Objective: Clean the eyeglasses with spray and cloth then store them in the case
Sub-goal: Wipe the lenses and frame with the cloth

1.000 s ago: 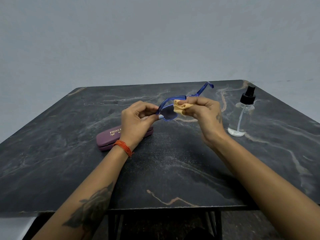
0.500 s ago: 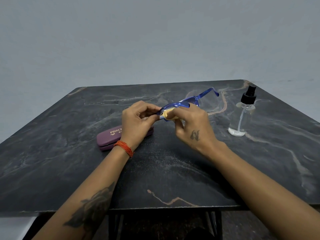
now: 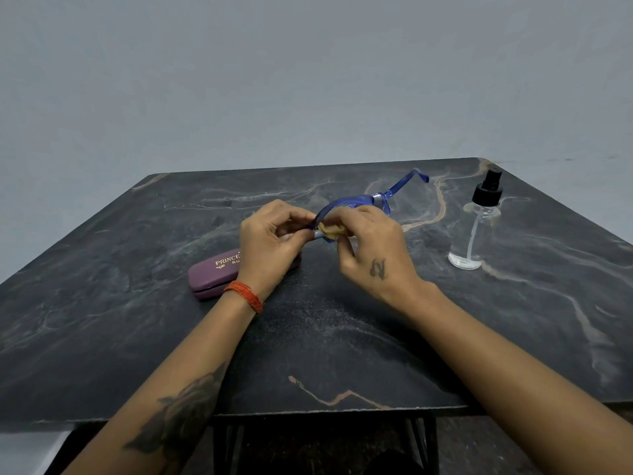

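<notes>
Since 1 s ago my right hand (image 3: 371, 248) has rolled knuckles-up, and the cloth (image 3: 329, 230) has gone from the top of the lens to its near edge. Right hand is closed, pinching the tan cloth over the lens of the eyeglasses (image 3: 356, 202). My left hand (image 3: 270, 240) is closed too, gripping the frame at its left end to steady it. Blue glasses are held above the table (image 3: 102, 303), 1 temple arm open and pointing away toward the far right.

Case (image 3: 212, 274) lies shut on the table, partly under my left wrist. Spray bottle (image 3: 474, 231) stands upright well off to the right, untouched by either hand.

Progress, my read: spray step is likely done, wipe is mid-way. Left: finish both lenses, drop the cloth, fold the arm, open the case, put the glasses in, close it.
</notes>
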Demonstrator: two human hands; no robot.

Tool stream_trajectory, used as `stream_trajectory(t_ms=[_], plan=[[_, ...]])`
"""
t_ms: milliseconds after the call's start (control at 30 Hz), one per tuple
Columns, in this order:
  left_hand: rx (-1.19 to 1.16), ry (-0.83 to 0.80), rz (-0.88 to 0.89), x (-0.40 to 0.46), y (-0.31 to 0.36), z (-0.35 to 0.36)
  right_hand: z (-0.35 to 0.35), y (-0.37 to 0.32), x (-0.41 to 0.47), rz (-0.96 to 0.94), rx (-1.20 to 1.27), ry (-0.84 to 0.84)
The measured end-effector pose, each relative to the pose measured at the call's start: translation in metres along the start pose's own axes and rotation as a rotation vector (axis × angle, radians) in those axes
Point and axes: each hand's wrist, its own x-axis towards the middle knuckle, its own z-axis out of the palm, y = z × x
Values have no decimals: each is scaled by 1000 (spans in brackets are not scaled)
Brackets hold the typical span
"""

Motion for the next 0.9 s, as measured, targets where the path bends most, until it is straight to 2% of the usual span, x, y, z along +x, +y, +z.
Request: stream_trajectory(t_ms=[100,300,400,600,900], plan=[[-27,11,-9,0,0,0,-3,2,-1,-54,-49,32],[-78,10,-45,1,3,0,1,7,2,-115,-303,118],[-82,12,-49,1,3,0,5,8,0,-95,-196,99],[-47,2,-34,1,1,-1,2,0,-3,12,55,-47],[-55,16,-42,2,0,-1,-2,9,-3,-113,-150,71]])
